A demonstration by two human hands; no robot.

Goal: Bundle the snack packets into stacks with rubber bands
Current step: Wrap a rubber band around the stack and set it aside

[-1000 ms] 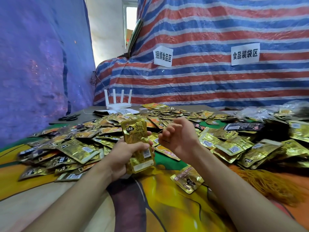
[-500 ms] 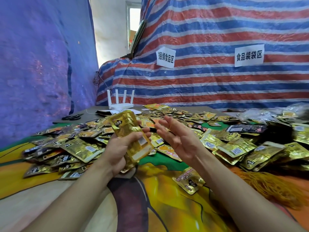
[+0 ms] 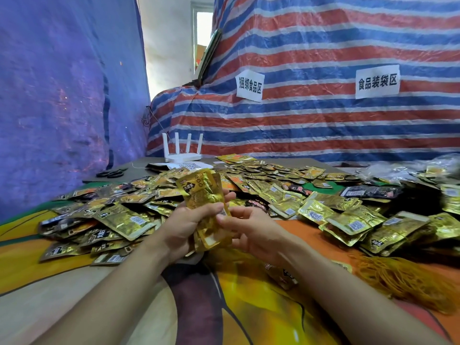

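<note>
The left hand (image 3: 184,227) grips a stack of packets (image 3: 201,195) upright above the cloth (image 3: 261,314). The right hand (image 3: 251,230), spread open and apart half a second ago, now pinches the stack's lower right edge. Rubber bands (image 3: 408,280) lie heaped to the right. Loose packets (image 3: 348,220) cover the table beyond. At far right a clear bag (image 3: 388,170) holds more packets. Scissors (image 3: 109,173) and a router (image 3: 183,155) sit furthest back.
</note>
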